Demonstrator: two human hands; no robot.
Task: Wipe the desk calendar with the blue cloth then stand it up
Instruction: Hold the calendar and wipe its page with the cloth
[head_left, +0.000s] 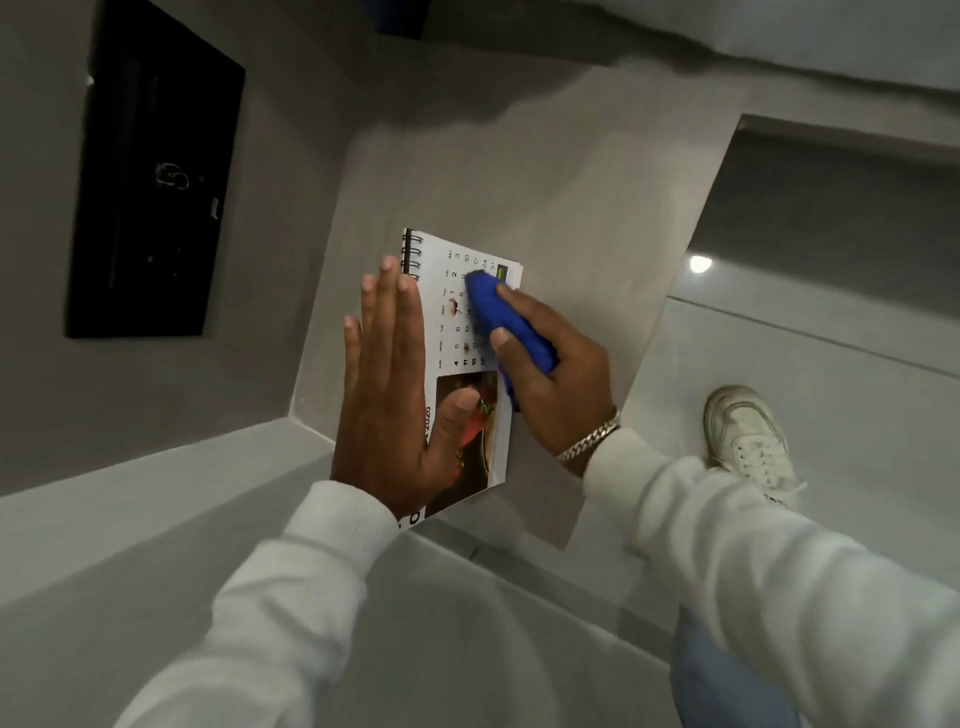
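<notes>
The desk calendar (457, 322) lies flat on a grey ledge (545, 197), spiral binding at its far end, a date grid and a photo facing up. My left hand (387, 395) rests flat on its left half, fingers together, thumb spread over the photo. My right hand (550, 384) grips a bunched blue cloth (498, 317), and the cloth's tip presses on the date grid near the calendar's right edge.
A black wall-mounted screen (156, 171) hangs on the grey wall to the left. The ledge ends in an edge on the right, with the glossy floor (831, 374) and a white shoe (748, 436) below. A lower grey surface (156, 519) lies near me.
</notes>
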